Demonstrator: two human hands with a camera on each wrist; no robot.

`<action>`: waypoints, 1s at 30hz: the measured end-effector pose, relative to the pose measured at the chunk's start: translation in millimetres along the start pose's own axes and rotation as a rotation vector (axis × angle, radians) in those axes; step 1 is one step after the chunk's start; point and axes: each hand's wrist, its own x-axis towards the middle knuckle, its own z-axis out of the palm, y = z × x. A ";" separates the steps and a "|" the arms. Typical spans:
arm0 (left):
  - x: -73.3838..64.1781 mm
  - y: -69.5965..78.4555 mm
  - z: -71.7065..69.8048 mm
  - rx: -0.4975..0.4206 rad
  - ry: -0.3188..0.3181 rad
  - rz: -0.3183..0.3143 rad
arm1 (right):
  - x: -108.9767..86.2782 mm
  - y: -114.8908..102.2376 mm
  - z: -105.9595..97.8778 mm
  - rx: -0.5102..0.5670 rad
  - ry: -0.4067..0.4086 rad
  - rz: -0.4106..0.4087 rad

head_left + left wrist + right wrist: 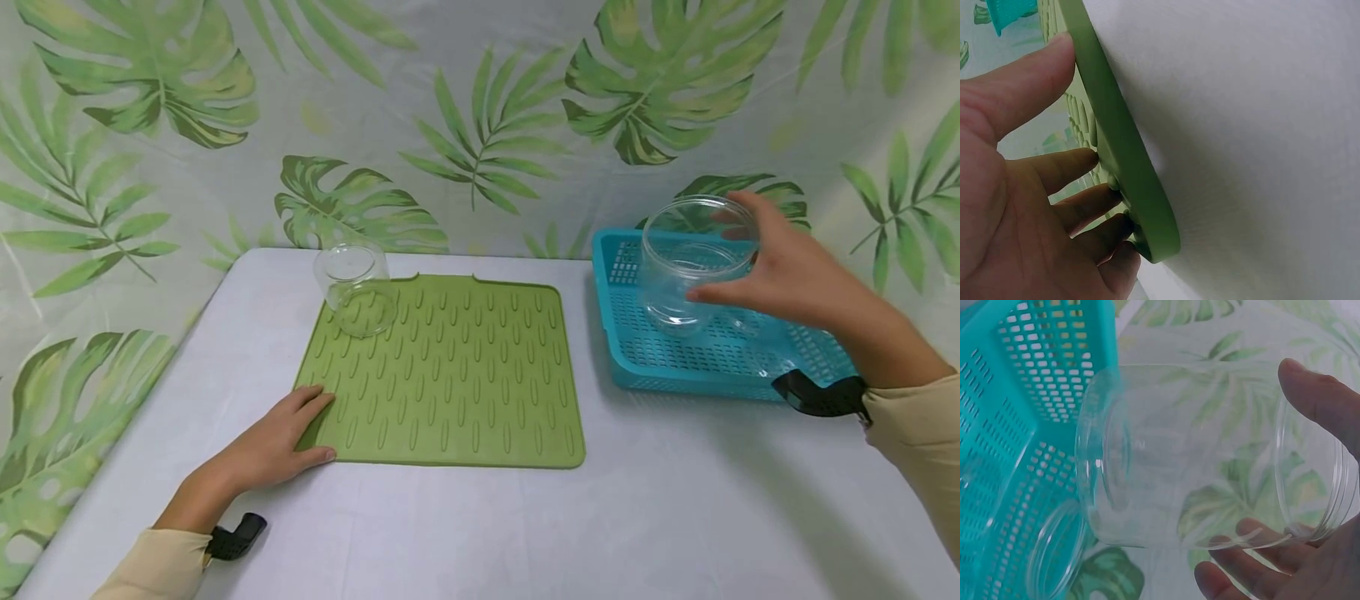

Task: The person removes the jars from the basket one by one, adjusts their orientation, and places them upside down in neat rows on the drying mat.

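A wide clear glass jar point(671, 287) is gripped near its rim by my right hand point(798, 271), thumb on one side and fingers on the other. It is upright, mouth up, over the turquoise basket point(618, 367); whether its base touches the basket cannot be told. In the right wrist view, the fingers point(1260, 562) curve round the jar's side. My left hand point(273, 442) rests on the near left corner of a green ridged mat point(450, 375), with the thumb at its front edge. Another clear glass jar point(352, 287) stands upside down on the mat's far left corner.
More clear glass lies in the basket, including a round rim point(1057, 550) seen in the right wrist view. A white cloth point(525, 533) covers the table. Behind it hangs a leaf-print curtain point(495, 225).
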 end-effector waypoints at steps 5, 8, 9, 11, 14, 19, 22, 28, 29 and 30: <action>0.7 0.5 -1.1 -0.002 0.002 -0.001 | 8.8 -18.6 7.5 0.004 -0.033 -0.009; 0.5 0.9 -0.8 -0.004 0.000 -0.003 | 12.8 -31.8 13.7 0.000 -0.045 -0.028; 0.3 1.0 -0.6 -0.004 0.000 -0.004 | 14.2 -35.9 15.8 0.000 -0.048 -0.036; 0.0 1.1 -0.3 -0.005 0.002 -0.005 | 16.7 -44.7 19.8 0.013 -0.059 -0.051; -0.1 0.6 0.9 -0.009 0.002 -0.008 | 20.1 -56.8 27.4 0.024 -0.069 -0.078; -0.5 -0.4 1.0 -0.008 0.005 -0.011 | 26.7 -75.0 41.4 0.040 -0.080 -0.131; -0.2 -1.4 1.0 -0.010 0.008 -0.007 | 31.3 -82.9 50.7 0.051 -0.083 -0.156; 1.0 -1.7 2.8 -0.021 0.004 -0.005 | 40.1 -94.4 72.5 0.103 -0.091 -0.203; 0.9 -1.6 2.9 -0.023 0.004 -0.006 | 41.7 -96.3 76.5 0.110 -0.091 -0.213; 0.9 -1.4 3.0 -0.023 0.005 -0.006 | 43.4 -98.3 80.5 0.111 -0.090 -0.222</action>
